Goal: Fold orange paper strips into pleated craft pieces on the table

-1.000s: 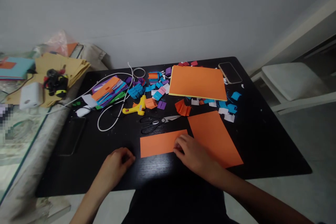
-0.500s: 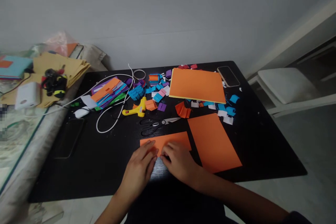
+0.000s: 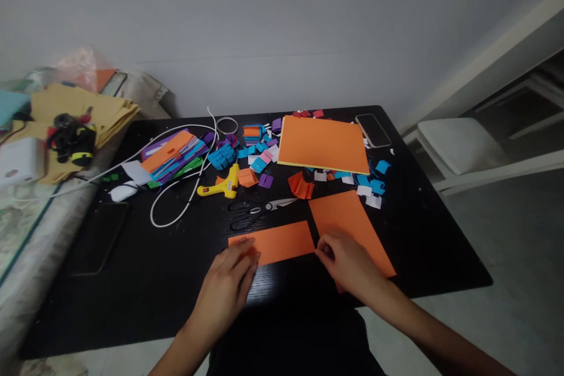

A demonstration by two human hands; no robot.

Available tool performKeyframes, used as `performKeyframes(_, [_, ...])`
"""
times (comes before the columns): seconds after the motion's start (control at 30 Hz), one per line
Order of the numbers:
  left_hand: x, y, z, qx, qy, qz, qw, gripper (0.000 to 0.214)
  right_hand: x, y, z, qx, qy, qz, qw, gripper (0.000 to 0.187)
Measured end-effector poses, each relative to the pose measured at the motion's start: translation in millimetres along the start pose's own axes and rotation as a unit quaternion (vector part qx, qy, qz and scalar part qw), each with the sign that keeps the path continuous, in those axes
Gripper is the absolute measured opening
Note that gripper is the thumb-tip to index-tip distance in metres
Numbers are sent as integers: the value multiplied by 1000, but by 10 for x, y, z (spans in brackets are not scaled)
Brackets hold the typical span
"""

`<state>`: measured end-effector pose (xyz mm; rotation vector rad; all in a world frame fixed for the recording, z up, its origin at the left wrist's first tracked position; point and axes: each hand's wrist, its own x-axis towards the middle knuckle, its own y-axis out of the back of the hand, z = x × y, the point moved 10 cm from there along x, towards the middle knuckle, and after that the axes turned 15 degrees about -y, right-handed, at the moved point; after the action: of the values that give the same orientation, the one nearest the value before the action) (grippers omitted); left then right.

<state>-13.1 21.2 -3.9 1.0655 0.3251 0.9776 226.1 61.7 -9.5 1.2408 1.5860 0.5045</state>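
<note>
A narrow orange paper piece lies flat on the black table, apparently folded. My left hand rests on its left end, fingers stretched out and pressing lightly. At the lower right corner, my right hand has its fingers curled together, thumb and fingertips closed on the paper's edge. Under that hand lies a larger orange sheet, partly covered by it. Just behind the narrow piece are black-handled scissors, their blades pointing right. A bent orange paper scrap sits past the blade tips.
A yellow glue gun, a white cable and many coloured paper pieces spread across the back. Stacked orange sheets lie beside a phone. Another dark phone is at left. A white stool stands right.
My right hand has slid right along the narrow orange paper's near edge, from its middle to its right corner. My left hand stays on the left end. The view has shifted slightly.
</note>
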Motion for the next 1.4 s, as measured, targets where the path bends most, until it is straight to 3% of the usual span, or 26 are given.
performKeyframes(0.1, [140,116,-65,-9,0,4,1000,26,54,82,29,-1,4,0,1000,16])
performKeyframes(0.2, [376,283,-243,54,18,6,998,28,110,85,-174,11,52,2,999,9])
performKeyframes(0.27, [551,344,-384,83,32,-7,996,26,98,38,-432,8,131,1,991,30])
performKeyframes(0.37, [764,340,-546,112,40,-55,991,29,54,-111,-722,-41,220,-17,974,49])
performKeyframes(0.53, [905,241,-599,126,24,-133,983,19,81,-201,-821,-115,226,-17,967,49])
performKeyframes(0.7, [810,279,-598,131,30,-153,979,13,106,-161,-823,-109,209,-10,972,37])
performKeyframes(0.83, [517,474,-631,118,50,-139,982,21,131,-109,-787,-31,183,-46,982,24])
performKeyframes(0.93, [248,774,-684,30,102,-41,993,31,154,-1,-726,4,173,-74,982,10])
performKeyframes(1.03, [57,1055,-742,-55,165,67,982,36,196,193,-639,83,162,-127,975,5])
performKeyframes(1.17, [189,1266,-726,-145,183,134,963,40,278,695,-614,285,155,-153,934,14])
performKeyframes(1.23, [382,1397,-703,-157,178,163,958,49,342,985,-610,424,132,-143,884,19])
performKeyframes(1.33, [821,1484,-519,-209,104,156,960,69,403,1308,-704,571,124,-137,800,25])
performKeyframes(1.4, [1070,1523,-399,-212,81,153,962,60,441,1489,-794,621,135,-116,763,35])
